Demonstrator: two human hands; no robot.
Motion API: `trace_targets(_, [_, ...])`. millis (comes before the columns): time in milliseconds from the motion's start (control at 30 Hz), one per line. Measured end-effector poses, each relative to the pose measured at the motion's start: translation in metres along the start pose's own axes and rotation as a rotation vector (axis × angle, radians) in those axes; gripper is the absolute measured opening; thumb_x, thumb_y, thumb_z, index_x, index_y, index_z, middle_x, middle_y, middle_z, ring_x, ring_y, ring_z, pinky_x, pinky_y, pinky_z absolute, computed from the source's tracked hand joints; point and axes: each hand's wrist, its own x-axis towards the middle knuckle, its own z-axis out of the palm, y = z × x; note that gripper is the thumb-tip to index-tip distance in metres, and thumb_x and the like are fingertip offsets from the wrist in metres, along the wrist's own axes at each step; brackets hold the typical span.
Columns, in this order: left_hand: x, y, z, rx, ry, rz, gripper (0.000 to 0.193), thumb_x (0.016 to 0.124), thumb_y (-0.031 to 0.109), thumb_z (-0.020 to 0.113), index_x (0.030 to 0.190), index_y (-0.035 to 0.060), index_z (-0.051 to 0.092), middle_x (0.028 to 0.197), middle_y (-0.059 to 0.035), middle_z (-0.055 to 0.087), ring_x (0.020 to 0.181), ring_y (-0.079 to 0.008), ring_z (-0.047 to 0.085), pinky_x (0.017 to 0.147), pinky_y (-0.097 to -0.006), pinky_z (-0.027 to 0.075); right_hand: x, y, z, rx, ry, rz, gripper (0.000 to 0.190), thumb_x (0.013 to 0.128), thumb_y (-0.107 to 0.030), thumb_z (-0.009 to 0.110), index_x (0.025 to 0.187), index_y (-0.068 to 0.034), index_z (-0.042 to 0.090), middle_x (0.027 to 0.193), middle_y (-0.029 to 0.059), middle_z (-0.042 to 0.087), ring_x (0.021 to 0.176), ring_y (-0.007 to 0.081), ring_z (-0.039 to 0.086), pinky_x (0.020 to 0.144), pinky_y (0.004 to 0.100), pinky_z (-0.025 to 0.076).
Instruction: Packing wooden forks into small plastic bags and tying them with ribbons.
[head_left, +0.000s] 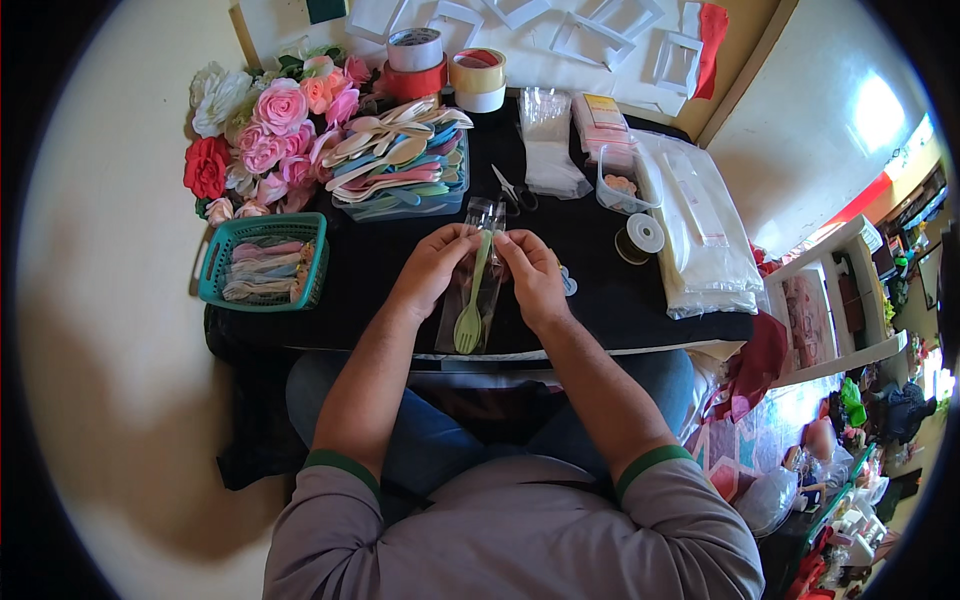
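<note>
Fingers of my left hand (437, 264) and my right hand (533, 274) pinch the upper part of a clear plastic bag (448, 330). A green plastic fork (469, 324) lies along the bag, tines towards me, its handle end between my fingertips. Whether the handle is wholly within the bag is hard to see. Just beyond the bag's top lie scissors (514, 193) with black handles. Part of a small pale blue and white item (568, 283) shows beside my right hand.
Left, a teal basket (318, 262) holds bagged utensils; behind it are artificial flowers (279, 106). A blue tub (405, 208) overflows with spoons and forks. Tape rolls (478, 69), small plastic bags (552, 142), a clear container (628, 199), a ribbon spool (638, 238) and large plastic sheets (701, 225) surround the workspace.
</note>
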Motion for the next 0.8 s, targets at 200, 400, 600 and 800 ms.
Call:
trace_targets(200, [-0.002, 0.002, -0.001, 0.021, -0.038, 0.017, 0.015, 0.096, 0.020, 0.057, 0.105, 0.0092, 0.063, 0.086, 0.0022, 0.064, 0.074, -0.0053, 0.061, 0.065, -0.0218, 0.050, -0.001, 0.003, 0.001, -0.027, 0.022, -0.011, 0.016, 0.097, -0.018, 0.062, 0.099, -0.004, 0.057, 0.083, -0.0023, 0.058, 0.072, 0.0039, 0.051, 0.065, 0.0197, 0.040])
trace_targets(400, [-0.010, 0.007, 0.008, 0.029, -0.023, 0.048, 0.014, 0.095, 0.020, 0.057, 0.101, 0.0083, 0.062, 0.086, 0.0013, 0.064, 0.075, -0.0065, 0.061, 0.065, -0.0223, 0.050, 0.001, 0.006, -0.002, -0.020, -0.004, -0.028, 0.015, 0.097, -0.017, 0.062, 0.098, -0.004, 0.058, 0.084, -0.0026, 0.058, 0.072, 0.0038, 0.051, 0.065, 0.0197, 0.040])
trace_targets(600, [-0.009, 0.003, 0.014, 0.002, 0.026, 0.034, 0.010, 0.094, 0.018, 0.057, 0.095, 0.0084, 0.060, 0.081, 0.0012, 0.062, 0.073, -0.0068, 0.061, 0.065, -0.0231, 0.049, -0.001, 0.005, -0.002, -0.061, 0.005, -0.027, 0.013, 0.096, -0.016, 0.061, 0.098, -0.003, 0.059, 0.084, -0.0038, 0.058, 0.074, 0.0021, 0.050, 0.065, 0.0189, 0.039])
trace_targets(800, [-0.008, -0.001, 0.013, -0.087, 0.025, 0.007, 0.008, 0.093, 0.017, 0.057, 0.094, 0.0093, 0.060, 0.081, 0.0016, 0.062, 0.071, -0.0068, 0.061, 0.065, -0.0224, 0.049, -0.002, 0.001, -0.007, 0.019, -0.042, -0.005, 0.015, 0.096, -0.018, 0.061, 0.096, -0.003, 0.062, 0.082, -0.0032, 0.059, 0.072, 0.0032, 0.051, 0.067, 0.0197, 0.040])
